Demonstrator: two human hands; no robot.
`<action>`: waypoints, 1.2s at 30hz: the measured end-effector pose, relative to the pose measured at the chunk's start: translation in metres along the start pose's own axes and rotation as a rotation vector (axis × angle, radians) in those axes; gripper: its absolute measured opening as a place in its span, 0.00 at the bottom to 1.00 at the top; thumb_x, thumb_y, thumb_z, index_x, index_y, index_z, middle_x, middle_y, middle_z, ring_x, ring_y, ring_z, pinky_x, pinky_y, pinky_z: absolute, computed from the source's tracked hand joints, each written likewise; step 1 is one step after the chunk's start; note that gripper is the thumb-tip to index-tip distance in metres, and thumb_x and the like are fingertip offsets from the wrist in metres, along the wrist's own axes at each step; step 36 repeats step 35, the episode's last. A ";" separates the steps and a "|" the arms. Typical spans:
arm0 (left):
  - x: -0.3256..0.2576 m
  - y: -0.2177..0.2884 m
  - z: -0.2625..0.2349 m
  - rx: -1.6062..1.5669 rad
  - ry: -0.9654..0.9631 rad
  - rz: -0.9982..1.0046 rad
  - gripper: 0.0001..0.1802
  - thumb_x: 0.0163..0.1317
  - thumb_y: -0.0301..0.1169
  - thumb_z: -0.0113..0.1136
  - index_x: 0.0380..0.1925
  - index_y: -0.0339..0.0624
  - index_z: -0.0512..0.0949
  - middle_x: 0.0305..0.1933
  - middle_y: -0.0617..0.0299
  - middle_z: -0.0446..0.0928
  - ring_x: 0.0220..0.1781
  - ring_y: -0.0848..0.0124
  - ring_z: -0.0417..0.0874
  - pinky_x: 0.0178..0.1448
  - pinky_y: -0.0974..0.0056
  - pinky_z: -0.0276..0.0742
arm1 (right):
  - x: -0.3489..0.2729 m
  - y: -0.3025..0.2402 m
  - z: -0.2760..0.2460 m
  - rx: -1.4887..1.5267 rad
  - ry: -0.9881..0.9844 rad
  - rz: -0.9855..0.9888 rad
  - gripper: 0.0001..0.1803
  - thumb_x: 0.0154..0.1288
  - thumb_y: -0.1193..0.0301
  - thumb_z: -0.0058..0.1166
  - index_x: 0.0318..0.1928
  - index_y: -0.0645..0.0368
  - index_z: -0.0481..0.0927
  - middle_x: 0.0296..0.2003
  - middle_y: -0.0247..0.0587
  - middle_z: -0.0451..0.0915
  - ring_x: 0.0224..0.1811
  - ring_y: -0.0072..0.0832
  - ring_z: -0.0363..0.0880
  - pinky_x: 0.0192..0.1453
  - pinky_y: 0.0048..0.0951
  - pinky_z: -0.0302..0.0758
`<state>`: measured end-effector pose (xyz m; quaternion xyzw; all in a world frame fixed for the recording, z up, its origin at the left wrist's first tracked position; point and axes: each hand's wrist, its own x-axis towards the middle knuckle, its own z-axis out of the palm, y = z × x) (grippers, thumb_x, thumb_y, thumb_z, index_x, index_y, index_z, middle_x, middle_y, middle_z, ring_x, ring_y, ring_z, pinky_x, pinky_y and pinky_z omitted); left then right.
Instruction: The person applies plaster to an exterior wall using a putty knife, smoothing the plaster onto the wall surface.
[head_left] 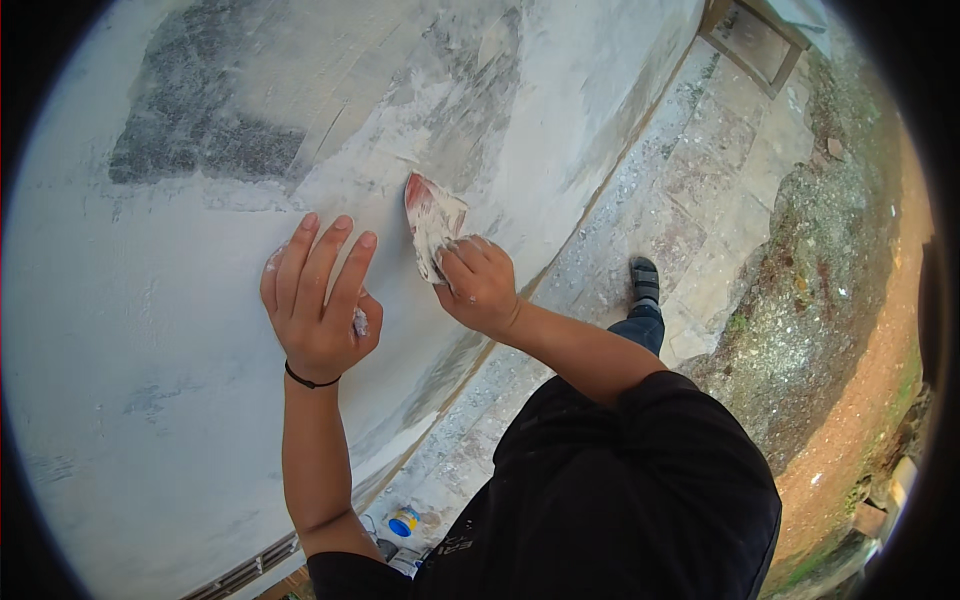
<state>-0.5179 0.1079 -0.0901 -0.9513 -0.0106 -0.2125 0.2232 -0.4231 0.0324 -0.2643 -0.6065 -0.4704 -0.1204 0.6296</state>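
A white-smeared wall [200,300] fills the left of the view, with bare dark grey patches [205,140] near the top. My right hand [482,284] grips a putty knife [435,215]; pale filler coats its blade and some red shows near the far corner. The blade lies close to the wall beside a freshly smeared strip. To its left, my left hand [318,300] is open, fingers stretched up against or just off the wall; whether it touches cannot be told. White filler clings near its thumb, and a dark band circles the wrist.
A paved strip [700,150] spattered with white bits runs along the wall's foot, where my sandalled foot [645,280] stands. Rough ground [770,330] lies to the right. A yellow and blue tin [404,521] sits low by the wall. A wooden frame [755,45] stands far off.
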 end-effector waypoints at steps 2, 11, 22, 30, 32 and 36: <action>-0.005 -0.004 0.006 0.043 0.010 0.032 0.21 0.48 0.24 0.49 0.45 0.43 0.78 0.52 0.57 0.75 0.59 0.57 0.72 0.60 0.57 0.60 | -0.005 -0.005 -0.014 0.008 -0.005 -0.026 0.18 0.33 0.78 0.59 0.33 0.61 0.75 0.26 0.41 0.72 0.28 0.37 0.73 0.30 0.34 0.70; -0.009 -0.007 0.025 0.358 0.046 0.089 0.19 0.56 0.38 0.47 0.48 0.55 0.77 0.57 0.62 0.72 0.65 0.59 0.64 0.69 0.49 0.41 | 0.051 0.085 -0.050 0.296 -0.198 0.221 0.11 0.40 0.82 0.54 0.30 0.60 0.78 0.23 0.43 0.74 0.27 0.40 0.73 0.32 0.33 0.69; -0.008 -0.005 0.024 0.429 0.008 0.032 0.20 0.56 0.41 0.47 0.47 0.55 0.77 0.58 0.61 0.72 0.67 0.56 0.59 0.69 0.46 0.39 | 0.098 0.127 -0.040 0.094 -0.124 0.114 0.09 0.36 0.78 0.54 0.24 0.56 0.71 0.22 0.37 0.70 0.31 0.37 0.70 0.37 0.36 0.61; -0.004 -0.006 0.026 0.428 0.060 0.016 0.19 0.56 0.40 0.47 0.47 0.55 0.78 0.59 0.62 0.71 0.66 0.57 0.61 0.68 0.49 0.44 | 0.105 0.147 -0.066 0.228 -0.073 0.592 0.08 0.46 0.76 0.53 0.30 0.63 0.78 0.25 0.47 0.77 0.29 0.42 0.76 0.35 0.35 0.71; -0.005 -0.005 0.026 0.433 0.071 0.011 0.19 0.56 0.40 0.47 0.47 0.55 0.78 0.59 0.62 0.71 0.66 0.58 0.61 0.68 0.49 0.44 | 0.106 0.145 -0.075 0.270 -0.127 0.670 0.09 0.47 0.76 0.53 0.32 0.63 0.78 0.27 0.48 0.79 0.31 0.38 0.78 0.37 0.33 0.72; -0.003 -0.004 0.024 0.423 0.061 0.000 0.20 0.56 0.40 0.48 0.48 0.55 0.78 0.60 0.62 0.70 0.67 0.58 0.59 0.67 0.48 0.44 | 0.100 0.147 -0.081 0.404 -0.189 0.778 0.10 0.55 0.76 0.54 0.39 0.60 0.80 0.32 0.37 0.81 0.34 0.24 0.78 0.41 0.21 0.72</action>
